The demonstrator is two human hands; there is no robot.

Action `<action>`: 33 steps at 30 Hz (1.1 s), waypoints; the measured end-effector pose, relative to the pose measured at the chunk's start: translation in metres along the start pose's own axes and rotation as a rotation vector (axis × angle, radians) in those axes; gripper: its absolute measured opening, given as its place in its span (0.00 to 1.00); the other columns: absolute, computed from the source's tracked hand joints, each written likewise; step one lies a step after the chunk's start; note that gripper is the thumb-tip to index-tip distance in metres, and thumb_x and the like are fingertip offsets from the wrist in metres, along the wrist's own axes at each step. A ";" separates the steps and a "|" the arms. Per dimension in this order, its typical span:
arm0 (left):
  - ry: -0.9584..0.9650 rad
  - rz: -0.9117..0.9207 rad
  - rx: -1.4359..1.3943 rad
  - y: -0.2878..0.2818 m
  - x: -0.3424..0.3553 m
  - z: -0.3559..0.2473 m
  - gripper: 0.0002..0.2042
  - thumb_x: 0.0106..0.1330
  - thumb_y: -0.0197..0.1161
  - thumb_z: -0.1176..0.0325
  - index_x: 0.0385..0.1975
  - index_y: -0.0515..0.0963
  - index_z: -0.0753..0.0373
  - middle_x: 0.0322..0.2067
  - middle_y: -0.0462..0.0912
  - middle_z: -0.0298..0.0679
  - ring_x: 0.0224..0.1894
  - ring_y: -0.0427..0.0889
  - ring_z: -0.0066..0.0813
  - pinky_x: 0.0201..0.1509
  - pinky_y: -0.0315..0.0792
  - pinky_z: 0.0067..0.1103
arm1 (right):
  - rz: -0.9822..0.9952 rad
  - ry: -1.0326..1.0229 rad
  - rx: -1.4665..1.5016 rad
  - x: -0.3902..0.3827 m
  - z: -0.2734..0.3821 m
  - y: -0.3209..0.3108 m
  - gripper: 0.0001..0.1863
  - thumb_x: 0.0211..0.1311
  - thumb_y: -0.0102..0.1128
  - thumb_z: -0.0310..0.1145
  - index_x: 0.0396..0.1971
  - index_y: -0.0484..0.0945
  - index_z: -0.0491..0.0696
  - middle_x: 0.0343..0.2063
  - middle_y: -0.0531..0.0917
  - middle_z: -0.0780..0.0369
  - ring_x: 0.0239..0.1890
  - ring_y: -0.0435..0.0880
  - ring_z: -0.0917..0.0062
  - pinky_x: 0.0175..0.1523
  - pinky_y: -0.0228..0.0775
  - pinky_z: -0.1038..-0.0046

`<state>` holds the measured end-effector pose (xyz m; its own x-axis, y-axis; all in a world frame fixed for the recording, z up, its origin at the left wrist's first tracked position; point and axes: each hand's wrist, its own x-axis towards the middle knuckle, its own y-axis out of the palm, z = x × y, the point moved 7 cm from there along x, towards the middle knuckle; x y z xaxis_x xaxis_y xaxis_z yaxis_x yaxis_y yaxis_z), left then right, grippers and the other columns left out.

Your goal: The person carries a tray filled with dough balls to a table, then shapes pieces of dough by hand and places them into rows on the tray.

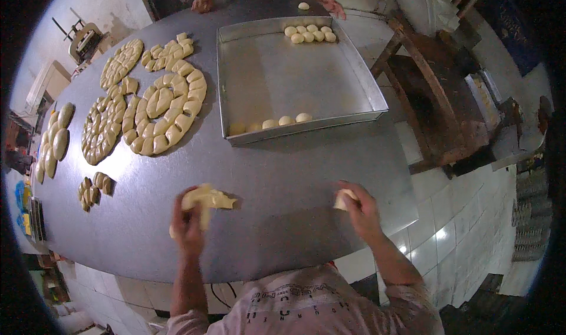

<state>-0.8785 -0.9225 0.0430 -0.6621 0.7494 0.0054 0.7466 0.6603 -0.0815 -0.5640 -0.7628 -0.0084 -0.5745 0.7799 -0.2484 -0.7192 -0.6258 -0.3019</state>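
My left hand (187,223) is closed round a ragged piece of pale dough (206,199) near the front of the metal table. One end of that dough sticks out to the right, just over the tabletop. To the right, my right hand (359,211) grips a smaller dough piece (346,199) between thumb and fingers. Motion blurs both hands a little. Beyond them stands a square metal tray (306,135) with dough balls (308,33) grouped in its far right corner and several more along its near wall.
Coils of cut dough (168,114) cover the left of the metal table (283,176). Small dough pieces (94,190) and long dough rolls (56,137) lie farther left. Another person's hands (203,3) rest at the far edge, near a lone dough ball (303,6). A wooden stand (436,99) is at right.
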 end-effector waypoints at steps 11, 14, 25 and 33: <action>-0.369 0.212 0.049 0.033 -0.033 0.019 0.16 0.63 0.53 0.69 0.51 0.70 0.59 0.42 0.74 0.36 0.42 0.71 0.23 0.45 0.65 0.18 | -0.297 -0.648 -0.742 0.041 0.037 0.038 0.11 0.54 0.57 0.36 0.34 0.71 0.47 0.37 0.72 0.55 0.41 0.68 0.60 0.46 0.59 0.59; -0.299 0.167 0.029 -0.003 -0.032 0.021 0.20 0.61 0.55 0.65 0.54 0.68 0.58 0.42 0.74 0.39 0.40 0.71 0.23 0.42 0.66 0.18 | -0.104 -0.373 -0.765 0.036 -0.022 -0.010 0.17 0.53 0.59 0.40 0.39 0.73 0.45 0.43 0.73 0.51 0.48 0.69 0.55 0.54 0.60 0.54; -0.275 0.415 -0.123 0.052 -0.023 0.012 0.32 0.53 0.56 0.80 0.61 0.58 0.63 0.47 0.69 0.38 0.47 0.68 0.22 0.47 0.65 0.16 | -0.568 -0.394 -0.841 0.078 -0.028 -0.081 0.08 0.50 0.58 0.27 0.32 0.72 0.46 0.35 0.75 0.55 0.45 0.71 0.62 0.52 0.62 0.57; -0.389 0.269 0.035 0.012 -0.008 0.027 0.18 0.57 0.59 0.76 0.48 0.67 0.65 0.44 0.70 0.36 0.44 0.68 0.21 0.46 0.65 0.16 | -0.361 -0.250 -0.644 0.058 0.004 -0.087 0.13 0.49 0.59 0.29 0.36 0.74 0.44 0.36 0.79 0.56 0.39 0.79 0.65 0.48 0.67 0.66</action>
<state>-0.8656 -0.9219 0.0147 -0.4254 0.8151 -0.3932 0.8968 0.4381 -0.0622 -0.5369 -0.6630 0.0072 -0.4741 0.8660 0.1592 -0.5534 -0.1525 -0.8188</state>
